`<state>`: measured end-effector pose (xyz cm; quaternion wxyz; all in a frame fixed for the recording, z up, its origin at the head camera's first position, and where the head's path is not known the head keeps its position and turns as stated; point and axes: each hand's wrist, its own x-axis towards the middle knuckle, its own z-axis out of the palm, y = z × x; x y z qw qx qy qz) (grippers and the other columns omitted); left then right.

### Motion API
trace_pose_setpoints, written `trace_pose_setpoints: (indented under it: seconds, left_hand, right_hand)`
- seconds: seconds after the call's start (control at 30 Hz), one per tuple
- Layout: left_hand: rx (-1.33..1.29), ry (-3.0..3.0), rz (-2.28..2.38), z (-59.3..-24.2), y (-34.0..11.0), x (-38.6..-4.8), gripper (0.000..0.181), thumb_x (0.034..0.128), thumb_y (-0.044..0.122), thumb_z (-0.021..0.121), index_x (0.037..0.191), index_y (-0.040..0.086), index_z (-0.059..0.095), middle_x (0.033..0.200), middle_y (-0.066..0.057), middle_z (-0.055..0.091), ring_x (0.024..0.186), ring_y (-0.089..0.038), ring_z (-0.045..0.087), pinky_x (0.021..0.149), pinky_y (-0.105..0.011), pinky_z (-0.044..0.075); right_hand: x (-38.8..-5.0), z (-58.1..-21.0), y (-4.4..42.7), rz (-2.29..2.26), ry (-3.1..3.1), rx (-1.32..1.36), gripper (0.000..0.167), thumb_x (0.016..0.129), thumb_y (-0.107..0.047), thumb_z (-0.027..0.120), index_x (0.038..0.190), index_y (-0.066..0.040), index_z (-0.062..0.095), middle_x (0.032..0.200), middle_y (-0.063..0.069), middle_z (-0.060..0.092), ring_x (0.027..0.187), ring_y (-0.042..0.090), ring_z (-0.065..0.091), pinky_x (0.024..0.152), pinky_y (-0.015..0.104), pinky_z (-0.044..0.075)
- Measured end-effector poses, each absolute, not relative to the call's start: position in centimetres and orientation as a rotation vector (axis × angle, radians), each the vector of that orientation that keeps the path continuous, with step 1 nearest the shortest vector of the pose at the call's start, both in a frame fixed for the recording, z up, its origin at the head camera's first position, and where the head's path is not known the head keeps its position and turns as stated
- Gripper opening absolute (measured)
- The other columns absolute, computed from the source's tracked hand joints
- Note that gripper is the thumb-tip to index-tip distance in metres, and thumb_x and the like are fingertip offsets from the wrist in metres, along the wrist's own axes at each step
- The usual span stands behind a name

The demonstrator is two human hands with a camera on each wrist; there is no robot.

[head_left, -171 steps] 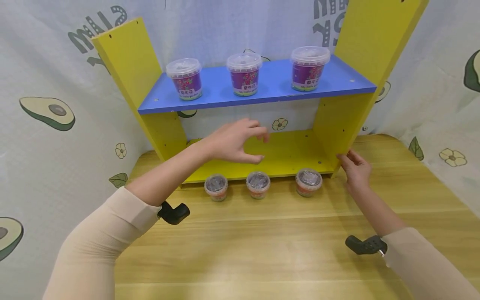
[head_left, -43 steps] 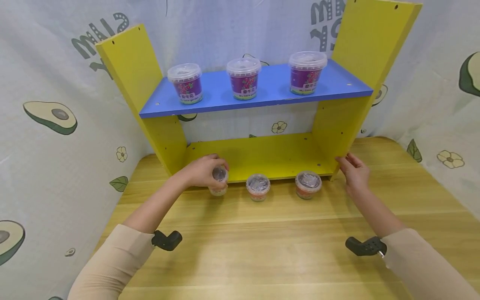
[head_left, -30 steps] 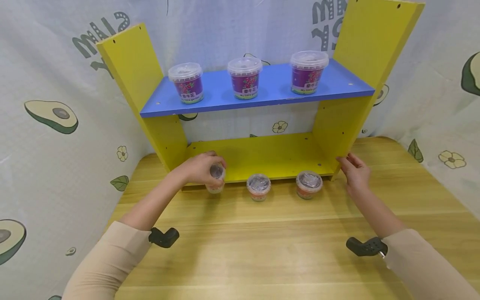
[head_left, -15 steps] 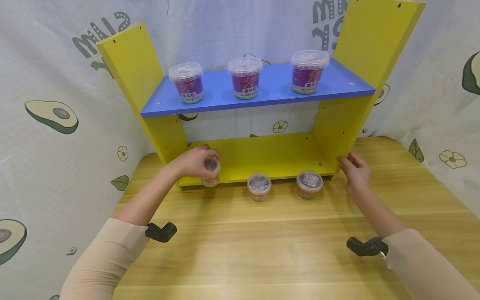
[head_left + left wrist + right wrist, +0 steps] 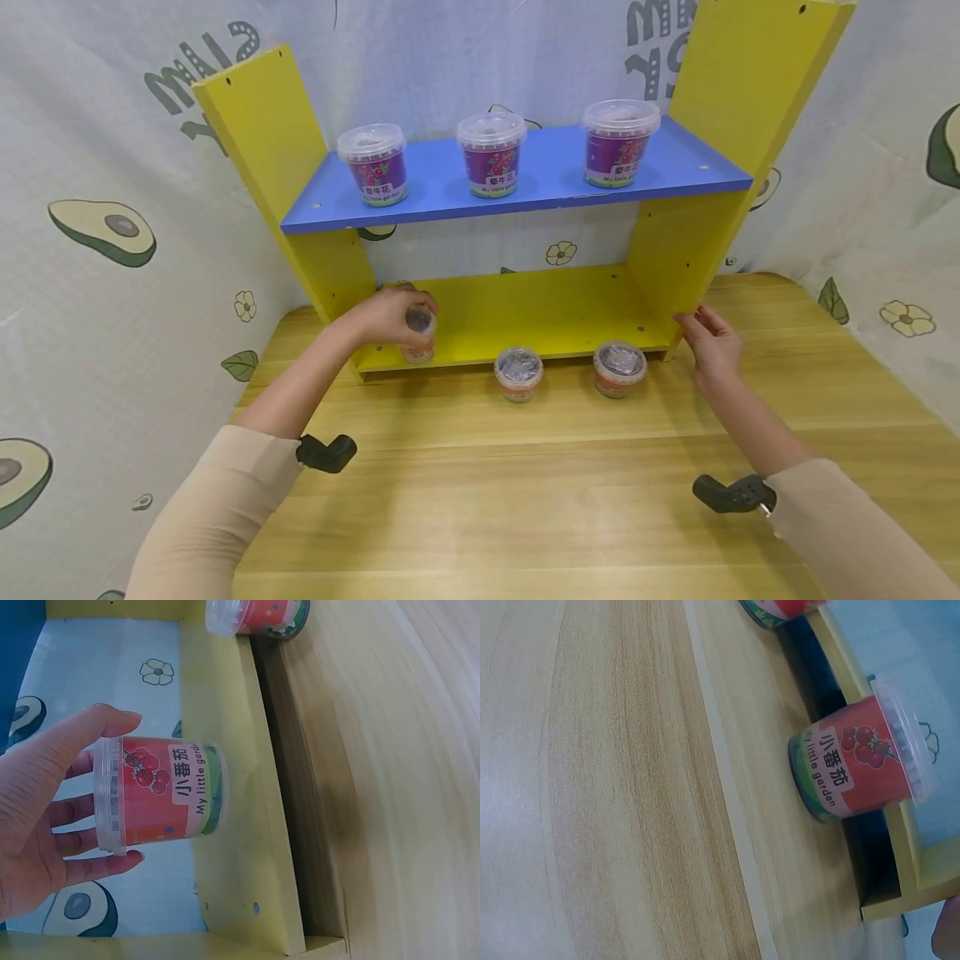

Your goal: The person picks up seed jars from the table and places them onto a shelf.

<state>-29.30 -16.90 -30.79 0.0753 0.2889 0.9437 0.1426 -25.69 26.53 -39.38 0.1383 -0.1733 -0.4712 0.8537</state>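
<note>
My left hand (image 5: 384, 318) grips a plastic cup (image 5: 161, 791) by its clear lid, thumb on one side and fingers on the other. The cup has a red label with tomatoes and stands upright at the left end of the yellow bottom shelf (image 5: 517, 312); whether its base touches the board I cannot tell. With thumb and fingers, my right hand (image 5: 714, 346) holds the low front edge of the right side panel (image 5: 678, 250). Two more red-labelled cups, one in the middle (image 5: 517, 375) and one at right (image 5: 618, 369), stand on the table before the shelf.
Three purple-labelled cups, at left (image 5: 378, 171), middle (image 5: 492, 162) and right (image 5: 618, 150), stand on the blue upper shelf (image 5: 547, 171). The yellow left panel (image 5: 262, 137) rises beside my left hand. A patterned curtain (image 5: 97, 317) hangs around the wooden table (image 5: 510, 500).
My left hand came down, took hold of the left red-labelled cup on the table, and moved it up, back and left to the bottom shelf. My right hand has stayed on the panel.
</note>
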Motion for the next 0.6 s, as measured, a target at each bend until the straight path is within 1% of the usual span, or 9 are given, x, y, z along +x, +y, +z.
trace_pose_setpoints:
  seconds: [0.17,0.27,0.47,0.6]
  left_hand:
    - [0.820,2.840,0.424,-31.3,-17.2,-29.8,0.048,0.0732,0.030,0.074,0.116,0.013,0.060,0.111,-0.010,0.054,0.095,-0.025,0.051,0.080,-0.040,0.046]
    - [0.804,2.847,0.441,-31.7,-17.5,-30.1,0.049,0.0737,0.030,0.074,0.117,0.012,0.059,0.113,-0.011,0.053,0.096,-0.026,0.051,0.082,-0.041,0.046]
    - [0.762,2.838,0.510,-32.6,-18.1,-30.9,0.053,0.0751,0.026,0.073,0.122,0.007,0.056,0.117,-0.013,0.050,0.099,-0.028,0.050,0.084,-0.042,0.045]
    - [0.709,2.824,0.547,-33.0,-18.5,-31.4,0.055,0.0756,0.027,0.074,0.124,0.007,0.055,0.121,-0.014,0.048,0.103,-0.029,0.048,0.087,-0.043,0.043]
  right_hand:
    - [-25.7,-39.4,26.6,2.461,-1.380,-0.539,0.064,0.078,0.004,0.068,0.136,-0.005,0.041,0.096,-0.005,0.055,0.080,0.000,0.058,0.070,0.011,0.048]
    - [-25.8,-39.3,26.6,2.463,-1.383,-0.542,0.068,0.079,0.004,0.067,0.138,-0.004,0.036,0.098,-0.005,0.053,0.081,0.000,0.057,0.070,0.011,0.048]
    - [-25.8,-39.3,26.5,2.470,-1.386,-0.529,0.069,0.079,0.004,0.067,0.139,-0.003,0.033,0.100,-0.004,0.053,0.081,0.000,0.058,0.073,0.011,0.048]
    - [-25.9,-39.5,26.6,2.464,-1.387,-0.529,0.069,0.079,0.004,0.067,0.139,-0.003,0.033,0.101,-0.004,0.052,0.081,0.000,0.058,0.073,0.011,0.048]
